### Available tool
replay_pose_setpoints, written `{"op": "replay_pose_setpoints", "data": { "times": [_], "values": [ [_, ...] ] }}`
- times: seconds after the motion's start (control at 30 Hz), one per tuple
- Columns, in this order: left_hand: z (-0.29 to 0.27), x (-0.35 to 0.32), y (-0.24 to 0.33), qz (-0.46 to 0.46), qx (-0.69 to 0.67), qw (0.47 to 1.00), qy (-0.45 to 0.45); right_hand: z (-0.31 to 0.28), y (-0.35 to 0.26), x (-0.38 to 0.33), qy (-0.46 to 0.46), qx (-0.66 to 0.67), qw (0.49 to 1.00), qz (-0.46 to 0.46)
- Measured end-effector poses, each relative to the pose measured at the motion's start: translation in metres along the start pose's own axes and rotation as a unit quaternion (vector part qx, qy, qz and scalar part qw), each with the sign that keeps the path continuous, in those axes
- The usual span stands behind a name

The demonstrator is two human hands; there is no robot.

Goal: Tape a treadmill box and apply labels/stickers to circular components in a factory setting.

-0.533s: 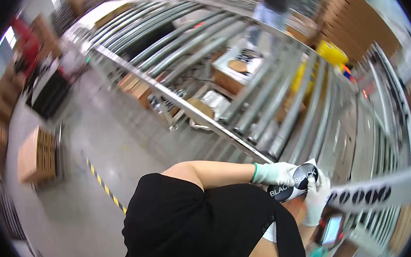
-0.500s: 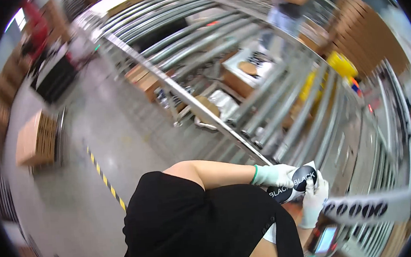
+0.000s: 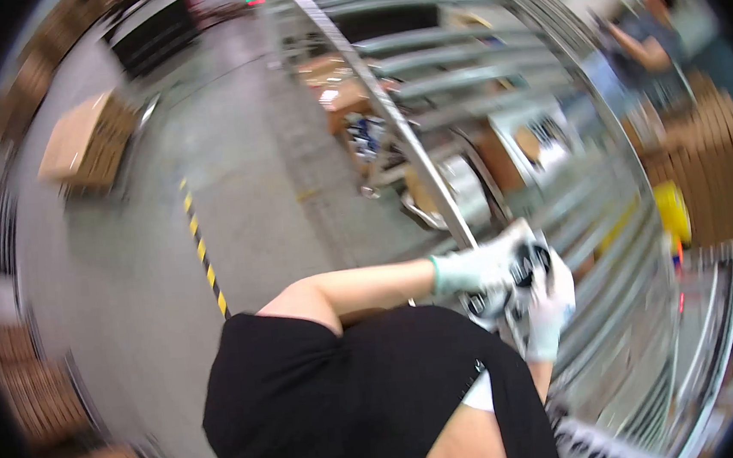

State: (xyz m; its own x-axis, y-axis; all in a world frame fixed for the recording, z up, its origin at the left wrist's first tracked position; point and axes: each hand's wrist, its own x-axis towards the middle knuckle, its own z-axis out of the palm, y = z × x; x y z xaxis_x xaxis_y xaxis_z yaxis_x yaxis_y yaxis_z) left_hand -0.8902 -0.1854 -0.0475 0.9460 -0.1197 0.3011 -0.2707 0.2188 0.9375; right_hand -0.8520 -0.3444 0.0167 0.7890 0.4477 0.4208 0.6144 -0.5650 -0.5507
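Head view: one black-and-white sheet [image 3: 528, 266], with dark round patches; held between the two gloved hands, in front of the body. Surface detail blurred.

Left hand [image 3: 491, 262]: white glove, green cuff; fingers closed on the sheet from its left side.

Right hand [image 3: 553, 296]: white glove; gripping the sheet from its right side, fingers bent over its front.

Metal rail [image 3: 416, 149]: just beyond the left hand, running away from it; contact with the hand cannot be told.

Rollers [image 3: 475, 74]: set in a frame, ahead of both hands and to the right of the right hand; blurred.

White-topped brown box [image 3: 503, 156]: beyond the hands, a tan disc [image 3: 527, 141] on its top.

Yellow object [image 3: 673, 213]: farther right of the right hand, kind unclear.

Stacked cardboard [image 3: 713, 171]: behind the yellow object.

Co-worker [image 3: 651, 41]: one person, well apart from the right hand, far right.

Striped floor tape [image 3: 202, 250]: yellow and black, well left of the left hand.

Carton [image 3: 89, 143]: brown, farther left, on a low cart.
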Motion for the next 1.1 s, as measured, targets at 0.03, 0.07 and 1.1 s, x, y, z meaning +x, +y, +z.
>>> {"op": "replay_pose_setpoints", "data": {
  "times": [0.03, 0.07, 1.1],
  "values": [
    [-0.008, 0.004, 0.019, 0.003, -0.075, 0.997, -0.030, 0.007, 0.006, 0.000, 0.030, 0.029, 0.999, -0.002],
    [-0.019, 0.006, 0.031, -0.064, -0.082, 0.992, -0.068, 0.010, 0.001, 0.005, 0.029, 0.039, 0.999, 0.025],
    [0.131, 0.111, -0.023, -0.433, -0.166, 0.883, -0.070, -0.098, 0.094, -0.073, 0.146, -0.141, 0.979, 0.002]
  ]
}}
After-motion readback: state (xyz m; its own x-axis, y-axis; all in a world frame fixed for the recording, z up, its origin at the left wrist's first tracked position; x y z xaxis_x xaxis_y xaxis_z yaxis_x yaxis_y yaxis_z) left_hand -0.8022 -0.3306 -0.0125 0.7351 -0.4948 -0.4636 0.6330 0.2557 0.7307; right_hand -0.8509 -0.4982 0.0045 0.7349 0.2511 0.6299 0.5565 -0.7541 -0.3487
